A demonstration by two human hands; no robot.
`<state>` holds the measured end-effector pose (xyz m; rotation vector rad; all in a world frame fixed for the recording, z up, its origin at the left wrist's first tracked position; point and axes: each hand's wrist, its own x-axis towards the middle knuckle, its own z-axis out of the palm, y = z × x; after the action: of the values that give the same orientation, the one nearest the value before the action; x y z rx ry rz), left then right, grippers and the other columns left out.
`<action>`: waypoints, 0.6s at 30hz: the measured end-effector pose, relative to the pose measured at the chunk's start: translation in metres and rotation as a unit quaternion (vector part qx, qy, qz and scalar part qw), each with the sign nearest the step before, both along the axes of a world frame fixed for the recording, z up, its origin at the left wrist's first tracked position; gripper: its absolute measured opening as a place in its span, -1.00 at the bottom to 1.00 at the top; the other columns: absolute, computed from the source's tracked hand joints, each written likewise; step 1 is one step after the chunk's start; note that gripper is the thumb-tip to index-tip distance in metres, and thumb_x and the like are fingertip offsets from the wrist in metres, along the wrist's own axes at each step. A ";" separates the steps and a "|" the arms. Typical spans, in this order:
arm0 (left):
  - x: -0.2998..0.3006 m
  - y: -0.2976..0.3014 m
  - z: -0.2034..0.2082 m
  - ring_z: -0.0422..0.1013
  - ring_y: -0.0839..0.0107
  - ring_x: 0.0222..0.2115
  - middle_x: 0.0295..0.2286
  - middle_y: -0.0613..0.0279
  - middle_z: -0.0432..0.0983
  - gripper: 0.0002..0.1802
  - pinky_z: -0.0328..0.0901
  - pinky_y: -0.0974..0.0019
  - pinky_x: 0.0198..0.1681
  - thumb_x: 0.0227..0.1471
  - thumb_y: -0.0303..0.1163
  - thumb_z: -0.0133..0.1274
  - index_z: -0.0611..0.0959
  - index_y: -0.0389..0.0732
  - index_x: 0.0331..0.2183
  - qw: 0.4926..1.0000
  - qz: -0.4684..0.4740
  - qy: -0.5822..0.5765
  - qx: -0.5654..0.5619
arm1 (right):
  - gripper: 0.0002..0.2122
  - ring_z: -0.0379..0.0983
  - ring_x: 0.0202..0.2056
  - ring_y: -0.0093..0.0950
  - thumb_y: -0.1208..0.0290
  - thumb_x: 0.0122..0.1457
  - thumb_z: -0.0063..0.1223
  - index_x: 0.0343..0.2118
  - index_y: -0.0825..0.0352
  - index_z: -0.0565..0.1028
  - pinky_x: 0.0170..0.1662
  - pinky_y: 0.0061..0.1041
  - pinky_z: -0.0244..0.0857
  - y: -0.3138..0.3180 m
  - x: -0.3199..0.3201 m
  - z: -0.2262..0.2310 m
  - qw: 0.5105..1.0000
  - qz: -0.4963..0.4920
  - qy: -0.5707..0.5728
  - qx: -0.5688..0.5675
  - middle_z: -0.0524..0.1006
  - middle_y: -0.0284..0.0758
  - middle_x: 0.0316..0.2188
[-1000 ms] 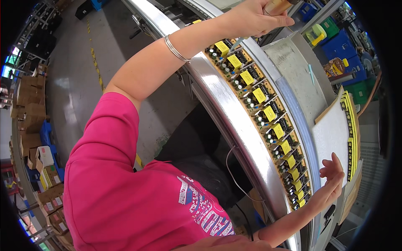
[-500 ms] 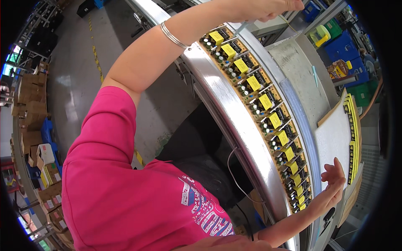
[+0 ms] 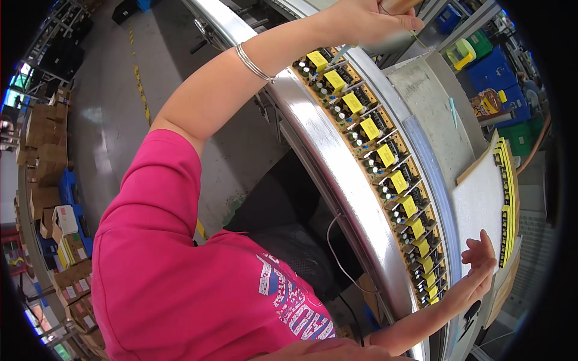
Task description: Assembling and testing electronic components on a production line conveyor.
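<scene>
My left hand [image 3: 370,23], with silver bangles at the wrist, is at the top edge beyond the far end of a row of circuit boards [image 3: 385,154]. Its fingers close round a tan rounded piece [image 3: 398,5], cut off by the picture edge; its kind does not show. A pale blue stick [image 3: 342,52] pokes out below this hand; whether the hand holds it I cannot tell. The boards carry yellow blocks, capacitors and upright metal plates. My right hand [image 3: 480,257] hovers by a white sheet [image 3: 478,207], fingers loosely curled and apart, holding nothing.
The boards lie along a shiny metal rail [image 3: 337,162]. On a grey surface [image 3: 421,81] lies a light blue tool [image 3: 453,112]. Yellow boards [image 3: 507,204] are stacked at right, below blue bins [image 3: 497,66]. Cartons [image 3: 51,144] line the left, and a black seat [image 3: 271,207] is near.
The row of boards has shifted slightly toward the near right. My left hand has come a little lower and left, and the tan piece now shows in it. My right hand has barely moved.
</scene>
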<state>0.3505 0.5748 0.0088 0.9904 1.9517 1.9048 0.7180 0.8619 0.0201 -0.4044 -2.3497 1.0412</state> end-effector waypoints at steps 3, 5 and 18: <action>0.003 -0.001 0.001 0.30 0.55 -0.61 -0.58 0.42 0.37 -0.81 0.20 0.47 -0.52 0.24 -0.22 0.14 0.59 -0.14 -0.28 1.000 -0.004 0.001 -0.003 | -0.43 0.34 -0.43 -0.59 -0.01 0.50 -0.45 0.02 0.32 0.60 -0.23 -0.55 0.23 -0.001 -0.001 0.001 1.000 0.002 0.003 0.003 0.61 -0.34 -0.36; 0.004 0.000 0.002 0.30 0.55 -0.61 -0.58 0.42 0.37 -0.81 0.20 0.47 -0.52 0.24 -0.22 0.14 0.59 -0.14 -0.28 1.000 -0.005 0.002 -0.003 | -0.43 0.34 -0.43 -0.59 -0.01 0.50 -0.45 0.02 0.32 0.60 -0.22 -0.55 0.23 -0.001 -0.002 0.002 1.000 0.000 0.003 0.003 0.61 -0.34 -0.37; 0.008 0.003 -0.002 0.32 0.53 -0.60 -0.57 0.40 0.39 -0.80 0.22 0.46 -0.51 0.25 -0.23 0.14 0.60 -0.15 -0.27 1.000 -0.010 0.007 -0.009 | -0.46 0.34 -0.40 -0.61 0.00 0.49 -0.40 0.02 0.29 0.61 -0.19 -0.57 0.22 -0.002 -0.006 -0.001 1.000 -0.005 0.010 0.009 0.60 -0.39 -0.37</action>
<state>0.3583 0.5775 0.0063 1.0177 1.9550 1.8708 0.7123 0.8594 0.0187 -0.3967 -2.3359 1.0158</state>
